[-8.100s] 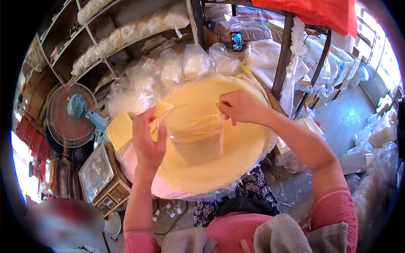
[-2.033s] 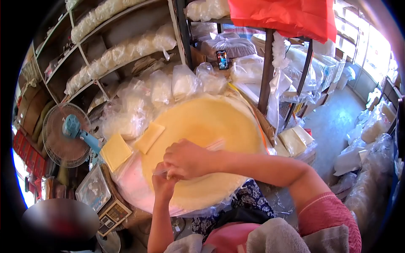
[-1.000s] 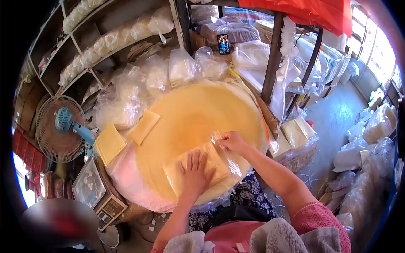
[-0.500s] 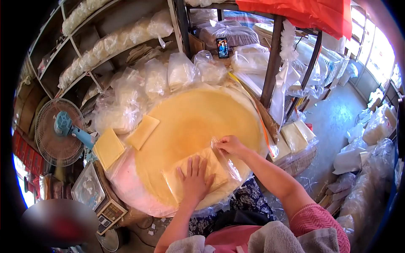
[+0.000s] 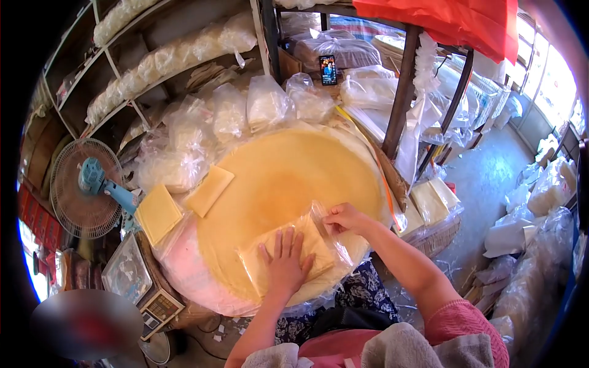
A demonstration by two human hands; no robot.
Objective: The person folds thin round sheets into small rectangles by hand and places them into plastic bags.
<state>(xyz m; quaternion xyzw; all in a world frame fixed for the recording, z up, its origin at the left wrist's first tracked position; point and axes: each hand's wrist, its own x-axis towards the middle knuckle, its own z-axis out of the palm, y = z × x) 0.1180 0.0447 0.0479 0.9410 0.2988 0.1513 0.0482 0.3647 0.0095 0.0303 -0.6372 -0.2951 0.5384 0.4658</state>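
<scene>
Hanging over the pink top, a grey towel (image 5: 405,346) comes nearest, with dark patterned trousers (image 5: 366,294) just beyond. The left hand (image 5: 286,260) lies palm down, fingers spread apart, pressing on a clear bag (image 5: 318,253) — yellow sheets show through it. The bag lies slightly askew on the near part of a round table (image 5: 276,156), whose top is yellow. At the bag's right end, the right hand (image 5: 343,219) has thumb and fingers together, clamped on the loose plastic.

Left of the table stands a scale (image 5: 161,311), its pan littered with pale scraps. At the table's left edge lies a yellow stack (image 5: 158,214), with a smaller folded piece (image 5: 210,191) near it. A blue-headed fan (image 5: 87,187) stands further left. Filled bags (image 5: 267,103) line the table's far side; behind them a phone (image 5: 327,70) stands upright, screen lit. Farther back — shelves (image 5: 164,32) with more bagged goods, and a red cloth (image 5: 442,24) at upper right.
</scene>
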